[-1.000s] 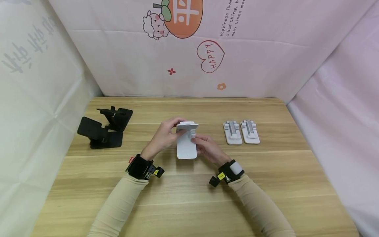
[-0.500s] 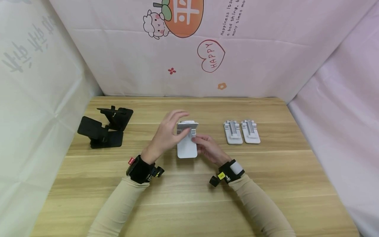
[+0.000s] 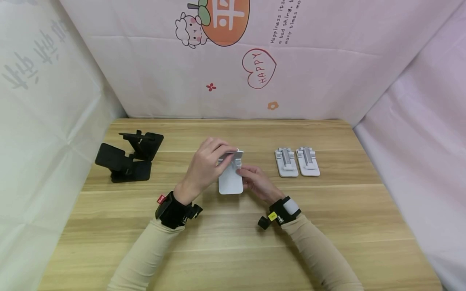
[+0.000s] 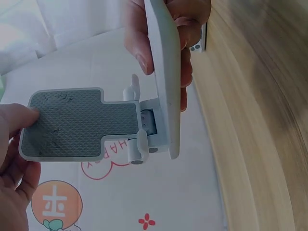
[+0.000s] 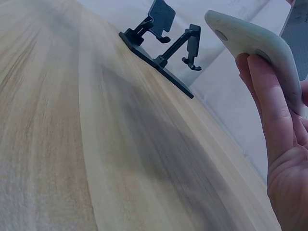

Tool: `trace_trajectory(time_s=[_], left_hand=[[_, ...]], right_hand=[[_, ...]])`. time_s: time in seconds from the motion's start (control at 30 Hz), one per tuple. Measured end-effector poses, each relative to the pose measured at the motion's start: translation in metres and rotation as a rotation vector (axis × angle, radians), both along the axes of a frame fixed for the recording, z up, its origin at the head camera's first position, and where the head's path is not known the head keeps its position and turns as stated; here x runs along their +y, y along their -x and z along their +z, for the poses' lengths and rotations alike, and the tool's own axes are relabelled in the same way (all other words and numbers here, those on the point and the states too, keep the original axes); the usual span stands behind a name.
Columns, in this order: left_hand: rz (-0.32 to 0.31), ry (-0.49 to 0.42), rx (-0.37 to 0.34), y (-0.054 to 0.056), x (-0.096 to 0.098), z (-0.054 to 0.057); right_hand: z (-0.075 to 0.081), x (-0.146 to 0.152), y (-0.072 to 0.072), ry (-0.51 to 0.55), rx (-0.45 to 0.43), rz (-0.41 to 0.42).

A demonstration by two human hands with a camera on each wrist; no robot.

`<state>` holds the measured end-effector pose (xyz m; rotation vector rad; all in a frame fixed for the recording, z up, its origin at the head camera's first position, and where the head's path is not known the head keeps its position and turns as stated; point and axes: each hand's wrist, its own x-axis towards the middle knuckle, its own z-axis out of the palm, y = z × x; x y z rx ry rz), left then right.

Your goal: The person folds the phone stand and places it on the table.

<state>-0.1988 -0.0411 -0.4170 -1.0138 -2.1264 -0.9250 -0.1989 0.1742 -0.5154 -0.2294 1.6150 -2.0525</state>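
We see one white stand (image 3: 230, 180) at the centre of the head view, unfolded, its upper plate (image 4: 72, 122) grey and textured on one face. Two hands hold it: the right hand (image 3: 257, 182) grips the base plate (image 4: 166, 91); the left hand (image 3: 206, 163) pinches the upper plate, its fingers spread half a second ago. Two folded white stands (image 3: 286, 162) lie right of centre, two black stands (image 3: 111, 155) upper left.

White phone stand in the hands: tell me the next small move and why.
Probably the left hand should tilt the padded plate slightly at its hinge while the right hand steadies the base: the left pinches the plate's far end, the right grips the base, and the plate juts out from it.
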Motion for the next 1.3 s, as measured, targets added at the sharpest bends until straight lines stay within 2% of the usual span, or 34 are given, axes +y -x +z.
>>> trace_trajectory(time_s=[0.2,0.7,1.3], left_hand=[[-0.003,-0.02,-0.027,-0.0009,-0.0008,-0.0008],[-0.002,-0.038,-0.02,-0.0017,-0.0024,-0.0021],[0.041,-0.051,-0.008,-0.0013,-0.001,-0.004]], right_hand=[[0.0005,0.0001,-0.002,0.047,-0.006,-0.003],[-0.004,-0.0008,-0.002,0.088,0.002,-0.043],[0.0027,-0.0071,-0.0016,0.084,-0.032,-0.099]])
